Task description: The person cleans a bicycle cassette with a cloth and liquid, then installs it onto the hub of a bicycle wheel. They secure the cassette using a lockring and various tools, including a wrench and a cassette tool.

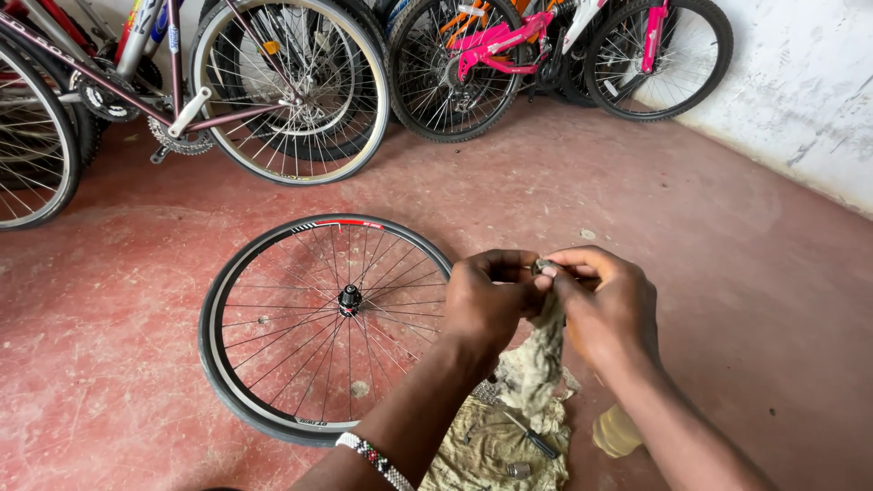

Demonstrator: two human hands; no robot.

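Red concrete floor (709,273) is carrying a bicycle wheel (320,327) lying flat, left of both hands. Left hand (486,305) and right hand (605,305) are pinching a small metal part (540,266) between them, a rag (543,350) trailing straight down.

red-white label strip (338,223) on wheel rim, perhaps decal

Soft, even daylight, faint shadows on the red floor (746,300) (wide-angle bending at the edges), focus sharp throughout
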